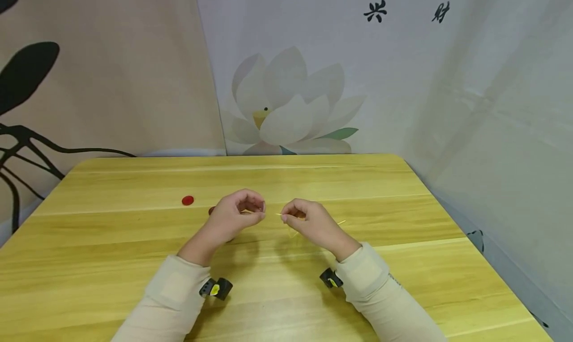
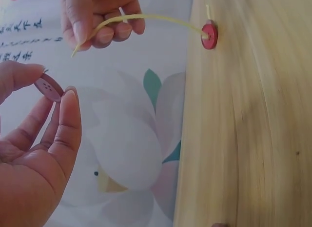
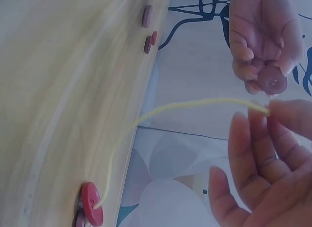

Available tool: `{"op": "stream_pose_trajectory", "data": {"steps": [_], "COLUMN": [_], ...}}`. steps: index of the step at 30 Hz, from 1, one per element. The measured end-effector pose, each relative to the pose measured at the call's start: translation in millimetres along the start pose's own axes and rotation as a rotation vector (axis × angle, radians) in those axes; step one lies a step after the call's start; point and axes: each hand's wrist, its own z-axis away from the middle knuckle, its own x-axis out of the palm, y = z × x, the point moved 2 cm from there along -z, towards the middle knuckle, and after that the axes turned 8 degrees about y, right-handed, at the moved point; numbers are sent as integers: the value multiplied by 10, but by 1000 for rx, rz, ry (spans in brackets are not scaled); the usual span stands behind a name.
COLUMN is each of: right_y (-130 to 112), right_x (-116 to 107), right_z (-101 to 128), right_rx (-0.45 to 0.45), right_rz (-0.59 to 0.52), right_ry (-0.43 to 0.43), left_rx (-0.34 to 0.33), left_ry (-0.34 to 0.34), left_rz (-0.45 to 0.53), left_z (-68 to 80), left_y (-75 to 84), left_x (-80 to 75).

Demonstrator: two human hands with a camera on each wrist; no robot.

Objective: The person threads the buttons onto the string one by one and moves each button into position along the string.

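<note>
My left hand (image 1: 233,213) pinches a dull reddish-brown button (image 2: 48,87) by its edge between thumb and fingertips, its small holes showing in the left wrist view. Opposite it, my right hand (image 1: 315,225) pinches a yellow cord (image 3: 195,102) near one end, and a short tip sticks out toward the left hand. A small gap parts that tip from the button in the left wrist view. The cord arcs down to a red button (image 3: 91,203) on the table and passes through it. Part of a darker button (image 3: 79,218) shows beside the red one.
Left of the hands, a red button (image 1: 188,200) lies on the wooden table (image 1: 286,302). A darker button (image 1: 211,210) is partly hidden behind the left hand. The right wrist view shows another brownish button (image 3: 147,16) there. A printed curtain (image 1: 313,34) hangs behind the table.
</note>
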Motion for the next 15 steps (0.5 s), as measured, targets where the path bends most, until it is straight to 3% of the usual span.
{"op": "stream_pose_trajectory", "data": {"steps": [15], "right_y": [-91], "right_x": [7], "right_z": [53], "right_rx": [-58], "right_rz": [-26], "right_ry": [86], "left_rx": [-8], "left_ry": [-20], "left_rz": [60], "left_z": [42], "left_y": [88], "left_x": [91]}}
